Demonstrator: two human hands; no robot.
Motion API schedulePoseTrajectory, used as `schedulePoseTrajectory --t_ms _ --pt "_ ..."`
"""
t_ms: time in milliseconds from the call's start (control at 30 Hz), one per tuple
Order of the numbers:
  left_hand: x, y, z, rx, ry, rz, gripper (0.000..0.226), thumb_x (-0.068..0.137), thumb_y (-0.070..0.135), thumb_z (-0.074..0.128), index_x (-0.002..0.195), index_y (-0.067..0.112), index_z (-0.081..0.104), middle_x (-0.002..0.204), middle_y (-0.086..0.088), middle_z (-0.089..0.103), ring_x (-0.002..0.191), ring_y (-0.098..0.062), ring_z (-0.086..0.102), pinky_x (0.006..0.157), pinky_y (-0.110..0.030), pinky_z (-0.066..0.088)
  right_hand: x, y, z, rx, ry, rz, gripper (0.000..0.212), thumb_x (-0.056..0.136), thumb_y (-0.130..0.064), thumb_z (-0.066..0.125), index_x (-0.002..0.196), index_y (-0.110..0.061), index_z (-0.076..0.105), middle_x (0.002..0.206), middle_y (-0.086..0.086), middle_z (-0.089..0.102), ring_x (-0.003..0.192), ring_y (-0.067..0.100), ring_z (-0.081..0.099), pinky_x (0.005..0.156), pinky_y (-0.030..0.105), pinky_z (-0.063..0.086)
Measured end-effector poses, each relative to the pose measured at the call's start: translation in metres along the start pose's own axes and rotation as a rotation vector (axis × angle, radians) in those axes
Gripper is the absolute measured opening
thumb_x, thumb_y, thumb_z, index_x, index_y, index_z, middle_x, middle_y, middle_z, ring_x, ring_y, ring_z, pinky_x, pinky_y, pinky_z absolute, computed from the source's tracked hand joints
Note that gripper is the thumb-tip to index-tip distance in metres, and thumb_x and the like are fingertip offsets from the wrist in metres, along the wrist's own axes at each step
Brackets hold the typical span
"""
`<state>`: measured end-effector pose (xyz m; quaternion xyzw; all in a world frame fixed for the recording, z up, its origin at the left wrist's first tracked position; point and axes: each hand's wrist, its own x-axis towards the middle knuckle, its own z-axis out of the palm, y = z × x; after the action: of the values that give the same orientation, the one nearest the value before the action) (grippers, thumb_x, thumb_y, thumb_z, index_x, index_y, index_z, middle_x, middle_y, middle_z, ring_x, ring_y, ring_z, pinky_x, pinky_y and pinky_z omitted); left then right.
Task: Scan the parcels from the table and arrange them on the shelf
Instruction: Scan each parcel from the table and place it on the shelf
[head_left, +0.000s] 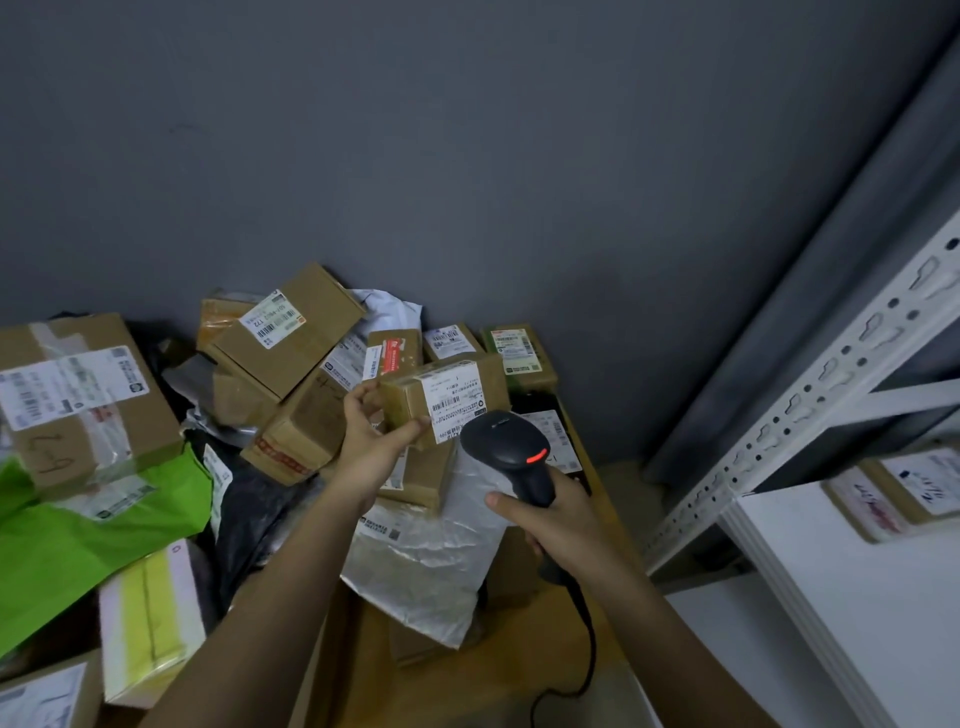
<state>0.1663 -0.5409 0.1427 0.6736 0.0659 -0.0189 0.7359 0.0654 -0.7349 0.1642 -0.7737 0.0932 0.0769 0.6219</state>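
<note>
Closest to the camera, the right hand (558, 512) has its grip wrapped around a black barcode scanner (511, 454), red light on, nose aimed at the label of a small brown parcel (447, 397). The left hand (371, 441) pinches that parcel, lifted just above the pile on the bench (587, 613). So we're mid-scan, I'd say. Next up is probably swinging it over to the white shelf (852, 561) on the right, where a couple of boxes already sit.

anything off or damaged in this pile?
Mostly just a jumbled heap. The big box at left looks worn, with wrinkled tape and a peeling label. The box at the back lies tilted on others. No spills.
</note>
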Motion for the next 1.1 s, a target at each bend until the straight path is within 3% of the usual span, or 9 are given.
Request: schedulePoseTrajectory --t_ms 167,300,500,600,733,900,1100 --pt "0.002 0.004 0.000 -0.015 0.000 0.024 0.070 0.080 0.004 0.072 0.130 0.028 0.029 0.130 -0.001 0.046 0.102 -0.007 0.055 0.069 -0.021 0.051 -0.001 0.001 -0.002 -0.030 0.014 0.017 0.025 0.081 -0.024 0.077 0.073 -0.013 0.056 0.047 -0.014 0.047 0.050 0.002 0.047 0.058 0.024 0.039" --pt "0.002 0.006 -0.002 -0.001 0.006 0.035 0.071 0.080 0.006 0.073 0.133 0.027 0.029 0.126 0.002 0.045 0.109 -0.016 0.054 0.073 -0.024 0.051 -0.001 0.002 -0.002 -0.040 0.029 0.010 0.030 0.081 -0.024 0.077 0.067 -0.015 0.052 0.049 -0.011 0.045 0.052 0.007 0.046 0.059 0.026 0.039" --pt "0.000 0.005 0.000 0.006 -0.008 0.029 0.071 0.082 0.004 0.071 0.134 0.026 0.028 0.129 0.000 0.045 0.103 -0.011 0.055 0.070 -0.022 0.051 -0.001 0.002 -0.003 -0.039 0.027 0.023 0.025 0.081 -0.023 0.077 0.073 -0.012 0.057 0.054 -0.007 0.047 0.052 0.006 0.047 0.057 0.023 0.041" --pt "-0.003 0.006 0.004 0.015 -0.010 0.022 0.066 0.082 0.008 0.071 0.130 0.028 0.031 0.129 -0.001 0.047 0.101 -0.009 0.056 0.075 -0.026 0.051 -0.003 0.005 -0.007 0.021 0.043 0.050 0.019 0.082 -0.021 0.076 0.088 -0.008 0.064 0.058 -0.001 0.048 0.049 0.008 0.047 0.051 0.022 0.041" --pt "-0.016 0.015 0.021 0.044 -0.116 -0.026 0.056 0.084 0.019 0.070 0.127 0.032 0.037 0.120 0.000 0.053 0.110 -0.015 0.055 0.085 -0.030 0.048 -0.012 0.014 -0.024 0.263 0.253 0.083 0.015 0.085 -0.019 0.073 0.091 -0.008 0.065 0.061 0.008 0.052 0.047 0.013 0.047 0.049 0.025 0.040" --pt "-0.044 0.022 0.083 0.120 -0.450 -0.071 0.043 0.088 0.018 0.064 0.125 0.028 0.045 0.111 0.000 0.062 0.095 -0.010 0.063 0.071 -0.020 0.050 -0.036 0.039 -0.075 0.474 0.665 0.114 0.025 0.084 -0.030 0.073 0.075 -0.009 0.063 0.059 0.009 0.057 0.058 0.023 0.054 0.061 0.036 0.044" --pt "-0.086 -0.003 0.191 0.212 -0.788 -0.158 0.036 0.088 0.030 0.065 0.117 0.038 0.045 0.114 0.008 0.061 0.100 -0.010 0.064 0.080 -0.025 0.053 -0.106 0.068 -0.146 0.602 0.944 0.111 0.018 0.090 -0.027 0.066 0.092 -0.010 0.062 0.058 0.006 0.055 0.051 0.018 0.050 0.054 0.031 0.044"
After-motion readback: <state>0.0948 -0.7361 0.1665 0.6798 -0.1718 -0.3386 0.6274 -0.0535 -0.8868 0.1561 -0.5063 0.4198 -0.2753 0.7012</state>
